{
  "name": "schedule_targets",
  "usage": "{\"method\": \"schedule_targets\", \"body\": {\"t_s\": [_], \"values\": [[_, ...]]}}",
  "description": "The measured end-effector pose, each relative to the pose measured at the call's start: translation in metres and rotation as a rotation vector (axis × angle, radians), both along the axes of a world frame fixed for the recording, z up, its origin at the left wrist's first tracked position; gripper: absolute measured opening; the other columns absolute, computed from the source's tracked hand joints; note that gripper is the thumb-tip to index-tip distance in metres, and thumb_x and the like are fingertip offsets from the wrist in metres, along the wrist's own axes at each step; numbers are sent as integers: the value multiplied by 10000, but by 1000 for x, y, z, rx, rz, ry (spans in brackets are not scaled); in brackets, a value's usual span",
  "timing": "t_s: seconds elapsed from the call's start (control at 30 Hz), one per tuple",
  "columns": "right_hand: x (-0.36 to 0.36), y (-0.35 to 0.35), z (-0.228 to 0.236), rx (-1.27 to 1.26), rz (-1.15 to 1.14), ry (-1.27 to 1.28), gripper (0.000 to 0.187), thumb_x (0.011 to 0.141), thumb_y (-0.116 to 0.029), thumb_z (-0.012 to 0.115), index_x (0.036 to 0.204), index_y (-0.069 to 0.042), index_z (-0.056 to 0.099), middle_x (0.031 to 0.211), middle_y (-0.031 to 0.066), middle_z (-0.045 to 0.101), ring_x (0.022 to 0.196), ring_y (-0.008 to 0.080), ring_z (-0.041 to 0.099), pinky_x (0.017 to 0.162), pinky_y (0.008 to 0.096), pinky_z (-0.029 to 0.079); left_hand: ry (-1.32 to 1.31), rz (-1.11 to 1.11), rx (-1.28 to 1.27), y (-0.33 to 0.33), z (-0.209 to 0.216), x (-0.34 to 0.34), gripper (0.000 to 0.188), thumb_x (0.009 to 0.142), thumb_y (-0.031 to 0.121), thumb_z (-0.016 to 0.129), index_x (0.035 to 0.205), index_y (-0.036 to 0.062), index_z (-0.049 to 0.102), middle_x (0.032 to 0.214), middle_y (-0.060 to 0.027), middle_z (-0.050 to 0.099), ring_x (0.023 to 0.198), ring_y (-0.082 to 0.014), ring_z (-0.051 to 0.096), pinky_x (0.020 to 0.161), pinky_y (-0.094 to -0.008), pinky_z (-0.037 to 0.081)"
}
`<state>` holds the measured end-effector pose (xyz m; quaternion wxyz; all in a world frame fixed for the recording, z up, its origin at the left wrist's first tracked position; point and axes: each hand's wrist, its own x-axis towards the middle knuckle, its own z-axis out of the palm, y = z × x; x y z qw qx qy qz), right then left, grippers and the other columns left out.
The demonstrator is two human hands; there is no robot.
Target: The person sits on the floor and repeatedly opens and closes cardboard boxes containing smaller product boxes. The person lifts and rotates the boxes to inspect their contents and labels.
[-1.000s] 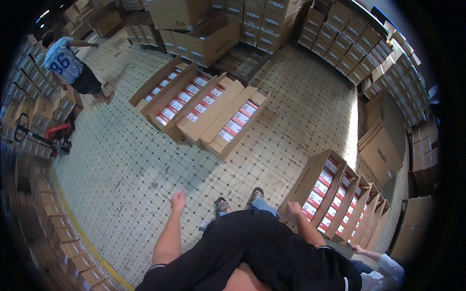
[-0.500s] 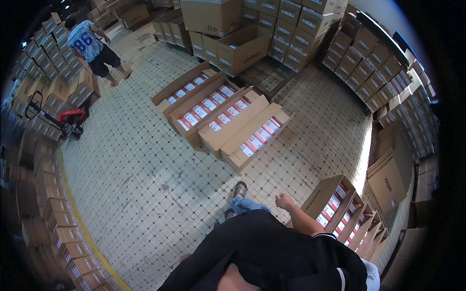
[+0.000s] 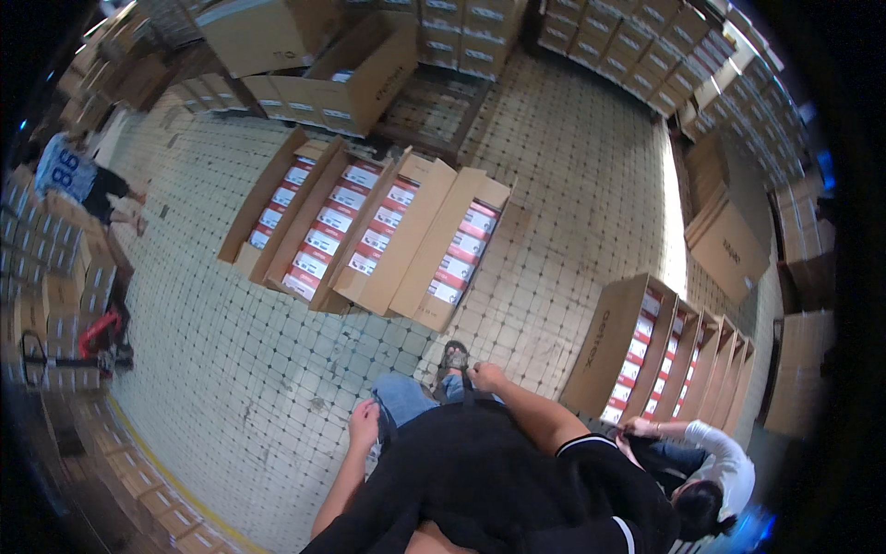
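Observation:
My left hand [image 3: 365, 422] hangs beside my left thigh, its fingers loosely curled in, with no object visible in it. In front of my waist, my right hand [image 3: 486, 377] is closed, fingers bent and nothing showing in them. Both are apart from the cartons. Ahead on the floor stands a row of long open cardboard boxes [image 3: 420, 249], filled with red-and-white packs [image 3: 464, 245]. To my right is another row of open boxes [image 3: 591, 355], the nearer ones holding similar packs and the farther ones' contents hard to make out.
A person in white [image 3: 724, 462] crouches close at my right beside the boxes. Another person [image 3: 83, 180] stands far left, near a red pallet jack [image 3: 100, 337]. Flattened cardboard [image 3: 729, 249] leans at right. A pallet [image 3: 429, 115] and stacked cartons [image 3: 466, 32] lie ahead.
I have stepped forward and my view has turned. My right hand has swung inward to my waist, and my left hand has come into view. The crouching person now shows at right.

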<state>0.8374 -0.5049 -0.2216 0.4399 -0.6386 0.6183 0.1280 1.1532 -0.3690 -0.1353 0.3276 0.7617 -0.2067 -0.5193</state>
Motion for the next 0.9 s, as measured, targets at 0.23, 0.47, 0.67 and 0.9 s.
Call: {"method": "schedule_targets", "body": {"t_s": [0.23,0.47,0.67,0.9], "values": [[101,10,-5,125,-234,-109,407,916,-422,498,1003,-71,684,997,225,668,978,409,624,856,478,493,-74,-818,90,-120,-41,27,392,907,296,597,1194,30,607,1046,-162,690,955,-264,667,832,-350,508],[168,-52,-97,-5,-567,-60,320,898,-342,565,1027,-67,666,1011,216,665,975,409,619,862,488,486,-373,-1111,27,-271,-199,-9,447,866,316,584,1234,62,563,1196,-213,596,1125,-392,559,929,-480,462],[176,-134,-227,-365,-471,147,655,779,-178,687,1357,-21,423,1380,276,396,1257,421,423,1002,473,414,-540,-1023,-7,-348,-297,-38,825,820,342,670,1484,90,250,1447,-262,327,1306,-416,369,1066,-487,346],[150,-176,-250,-399,-252,316,580,763,-400,701,1215,-74,538,1114,149,552,1104,316,489,1042,491,321,-464,-1006,-88,-379,-312,-15,738,777,259,625,1437,73,350,1324,-274,483,1194,-426,494,974,-497,436]]}}
